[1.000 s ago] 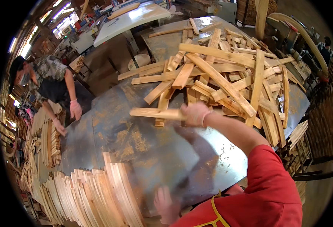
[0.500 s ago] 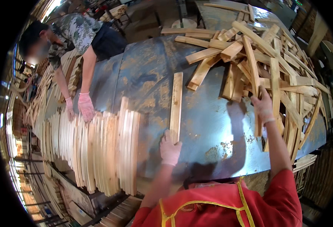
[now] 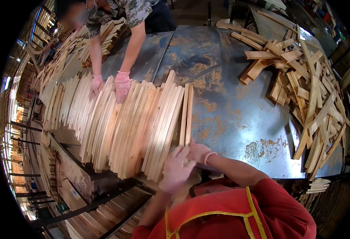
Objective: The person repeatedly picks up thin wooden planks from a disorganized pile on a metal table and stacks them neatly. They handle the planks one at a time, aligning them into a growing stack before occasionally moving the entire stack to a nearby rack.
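Observation:
Two narrow wooden slats stand on edge side by side at the right end of a long row of slats. My left hand, in a pale pink glove, closes around the near end of the left one. Beside it my right hand, gloved too, grips the near end of the right one. The hands touch or overlap, and some fingertips are hidden. Across the table, a co-worker's two pink-gloved hands press on the top of the row.
A jumbled heap of wooden slats covers the right side of the metal table. More slats lie at the far left beside the co-worker. Below the table's near left edge, boards rest on a dark metal rack.
My right hand has left the heap on the right and come across to my left hand, bringing a slat. Both slats now stand beside the row. The view has swung right.

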### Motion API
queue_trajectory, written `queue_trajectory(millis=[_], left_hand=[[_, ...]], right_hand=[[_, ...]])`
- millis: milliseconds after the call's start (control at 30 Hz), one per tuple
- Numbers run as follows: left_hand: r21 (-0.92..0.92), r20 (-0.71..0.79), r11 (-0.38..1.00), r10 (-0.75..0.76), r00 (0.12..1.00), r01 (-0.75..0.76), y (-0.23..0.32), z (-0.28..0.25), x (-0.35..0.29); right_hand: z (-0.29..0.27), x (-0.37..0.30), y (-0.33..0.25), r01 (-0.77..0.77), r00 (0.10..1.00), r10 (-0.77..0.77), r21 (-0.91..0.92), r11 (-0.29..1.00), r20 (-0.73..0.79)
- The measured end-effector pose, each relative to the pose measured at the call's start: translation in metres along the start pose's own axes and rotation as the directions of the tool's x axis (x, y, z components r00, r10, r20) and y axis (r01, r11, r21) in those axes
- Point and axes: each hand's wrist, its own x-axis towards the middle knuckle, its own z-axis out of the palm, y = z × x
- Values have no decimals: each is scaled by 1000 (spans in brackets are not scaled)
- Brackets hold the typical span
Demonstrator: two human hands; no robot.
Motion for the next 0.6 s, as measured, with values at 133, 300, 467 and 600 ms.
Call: queue_trajectory(millis=[133,300,467,600], left_hand=[[-762,-114,322,787,606,-562,120,-67,-7],[-939,-324,-341,847,421,-37,211,-70,-39],[-951,-273,-304,911,309,55,248,-36,-17],[-961,-275,-274,944,183,-30,282,-6,-10]], right_hand=[[4,9,-23,217,976,-211,-169,961,56],[-12,-50,-3,107,992,-112,-86,991,-58],[-66,-139,89,-71,931,176,313,947,-321],[-137,-208,187,0,677,270,367,930,-685]])
